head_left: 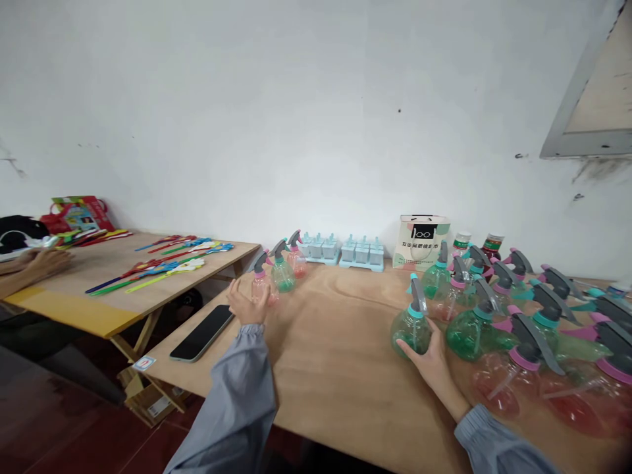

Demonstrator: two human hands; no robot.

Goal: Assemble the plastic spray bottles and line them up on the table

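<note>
My right hand (432, 359) is wrapped round the lower body of a green spray bottle (409, 322) with a turquoise collar and grey trigger head. It is upright, at or just above the table; I cannot tell which. At the left, my left hand (249, 304) has its fingers apart beside a pink spray bottle (260, 284), partly hiding it; whether they touch is unclear. Just behind stand another green spray bottle (283, 275) and another pink spray bottle (297, 261). A black-screened phone (203, 333) lies left of my left hand.
Several pink and green spray bottles (523, 362) crowd the table's right side. Pale blue popsicle moulds (362, 255) and a paper bag (422, 243) stand along the wall. On the left table (123, 309) lie colourful long strips (162, 270), near another person's hands (42, 266).
</note>
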